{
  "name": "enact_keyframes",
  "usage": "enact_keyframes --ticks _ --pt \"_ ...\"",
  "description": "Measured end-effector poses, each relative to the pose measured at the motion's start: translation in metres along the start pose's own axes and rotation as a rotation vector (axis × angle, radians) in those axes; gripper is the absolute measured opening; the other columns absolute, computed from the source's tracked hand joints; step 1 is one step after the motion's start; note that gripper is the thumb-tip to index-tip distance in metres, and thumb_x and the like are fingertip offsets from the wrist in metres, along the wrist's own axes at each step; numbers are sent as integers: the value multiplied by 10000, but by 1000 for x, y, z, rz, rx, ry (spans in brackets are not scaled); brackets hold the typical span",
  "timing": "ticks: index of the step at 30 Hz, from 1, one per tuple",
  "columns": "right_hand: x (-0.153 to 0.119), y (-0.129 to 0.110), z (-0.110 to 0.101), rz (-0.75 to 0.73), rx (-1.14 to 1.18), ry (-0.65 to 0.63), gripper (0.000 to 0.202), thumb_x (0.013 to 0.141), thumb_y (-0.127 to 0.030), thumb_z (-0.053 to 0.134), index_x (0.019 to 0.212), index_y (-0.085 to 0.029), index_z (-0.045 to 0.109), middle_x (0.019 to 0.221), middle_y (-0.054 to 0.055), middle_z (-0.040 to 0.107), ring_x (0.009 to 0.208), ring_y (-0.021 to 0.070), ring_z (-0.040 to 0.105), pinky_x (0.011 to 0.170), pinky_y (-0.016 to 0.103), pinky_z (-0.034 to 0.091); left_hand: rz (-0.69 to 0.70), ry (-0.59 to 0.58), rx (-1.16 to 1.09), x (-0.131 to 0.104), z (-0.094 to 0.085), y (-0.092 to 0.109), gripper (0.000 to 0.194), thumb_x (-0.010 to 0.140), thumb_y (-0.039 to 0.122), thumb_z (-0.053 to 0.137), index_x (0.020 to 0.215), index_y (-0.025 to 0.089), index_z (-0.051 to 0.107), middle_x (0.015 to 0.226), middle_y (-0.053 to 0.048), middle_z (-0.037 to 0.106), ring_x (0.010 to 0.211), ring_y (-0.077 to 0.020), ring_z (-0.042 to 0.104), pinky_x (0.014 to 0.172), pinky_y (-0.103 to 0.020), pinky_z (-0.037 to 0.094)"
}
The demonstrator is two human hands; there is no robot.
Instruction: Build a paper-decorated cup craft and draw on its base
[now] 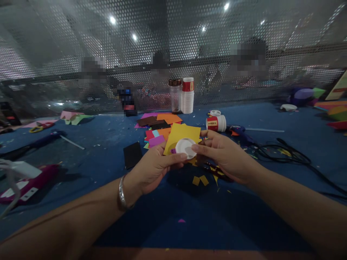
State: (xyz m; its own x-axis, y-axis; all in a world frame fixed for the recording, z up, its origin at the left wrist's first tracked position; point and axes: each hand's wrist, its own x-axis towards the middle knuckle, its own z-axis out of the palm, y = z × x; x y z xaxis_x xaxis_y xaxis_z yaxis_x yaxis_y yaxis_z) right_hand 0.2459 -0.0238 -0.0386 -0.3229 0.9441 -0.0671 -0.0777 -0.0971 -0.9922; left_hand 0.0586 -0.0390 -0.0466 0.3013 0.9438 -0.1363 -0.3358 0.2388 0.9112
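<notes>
Both hands hold a square of yellow paper (pixel 185 130) and a small white round lid (pixel 183 146) above the table. My left hand (pixel 155 164) grips from the left, its thumb across the lid's lower edge. From the right, my right hand (pixel 221 151) pinches the lid's edge and the paper, thumb on top. A small purple piece (pixel 172 151) shows at the lid's left side. Under my right hand lies a dark reddish object (pixel 218 172), partly hidden. Yellow paper scraps (pixel 200 180) are scattered below the hands.
Coloured paper sheets (pixel 169 118) lie behind the hands. Farther back stand stacked paper cups (pixel 187 103) and a clear bottle (pixel 175 99). A paper cup (pixel 215 124) lies sideways near a glue gun (pixel 241 133) and black cable (pixel 295 157). At left are another glue gun (pixel 40 139) and a black rectangle (pixel 132 155).
</notes>
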Motion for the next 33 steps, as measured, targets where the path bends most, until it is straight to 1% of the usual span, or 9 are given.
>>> enact_keyframes --ticks 5,11,17,19,22,24,26,30,33 --pt "-3 -3 3 44 26 3 445 711 -191 844 1039 -231 546 798 -23 700 697 112 638 602 211 516 -62 -14 74 2 -7 7 319 679 118 857 976 161 749 950 -43 751 763 -108 663 606 -168 498" --pt "-3 -3 4 80 -18 -28 427 726 -241 842 1049 -229 563 899 19 711 764 137 651 683 253 543 -124 -23 165 5 -15 20 337 637 116 875 948 132 746 877 -48 738 718 -105 644 574 -175 460" --pt "4 -5 -6 2 -179 61 290 800 -342 775 978 -219 582 722 0 677 649 146 615 623 284 525 -143 -14 203 9 -23 25 328 632 128 879 938 133 758 880 -59 754 706 -102 636 569 -167 454" --pt "10 -11 -19 -58 -369 158 191 839 -344 721 921 -208 614 744 25 692 679 164 638 659 303 522 -138 -16 209 12 -27 26 320 642 134 874 945 122 771 925 -81 760 731 -105 635 567 -159 450" --pt "18 -24 -51 -206 -887 361 91 838 -291 686 814 -215 642 797 57 705 770 211 663 735 335 498 -118 -12 198 15 -32 27 300 639 136 877 923 120 782 966 -91 758 737 -100 619 553 -150 441" --pt "22 -32 -75 -173 -1199 486 85 837 -284 663 788 -220 637 842 83 717 823 247 669 750 347 481 -108 -8 190 16 -33 27 294 635 141 881 913 124 788 970 -87 756 728 -94 610 548 -146 439" --pt "25 -36 -98 -69 -1410 532 94 850 -306 629 829 -215 638 891 111 726 881 278 668 759 358 474 -107 -3 193 17 -34 27 298 634 146 882 917 124 790 975 -89 754 728 -93 607 542 -144 432" --pt "31 -28 -132 49 -1479 556 142 803 -326 635 743 -197 625 813 167 697 857 368 655 707 427 458 -102 -23 208 16 -34 27 287 652 153 872 923 118 786 996 -108 753 743 -107 612 540 -156 421" --pt "36 -20 -144 18 -1444 500 191 697 -248 714 575 -227 568 689 131 652 834 354 658 713 409 461 -81 -56 199 15 -33 27 272 666 149 862 924 122 779 1006 -110 755 758 -113 630 540 -154 426"
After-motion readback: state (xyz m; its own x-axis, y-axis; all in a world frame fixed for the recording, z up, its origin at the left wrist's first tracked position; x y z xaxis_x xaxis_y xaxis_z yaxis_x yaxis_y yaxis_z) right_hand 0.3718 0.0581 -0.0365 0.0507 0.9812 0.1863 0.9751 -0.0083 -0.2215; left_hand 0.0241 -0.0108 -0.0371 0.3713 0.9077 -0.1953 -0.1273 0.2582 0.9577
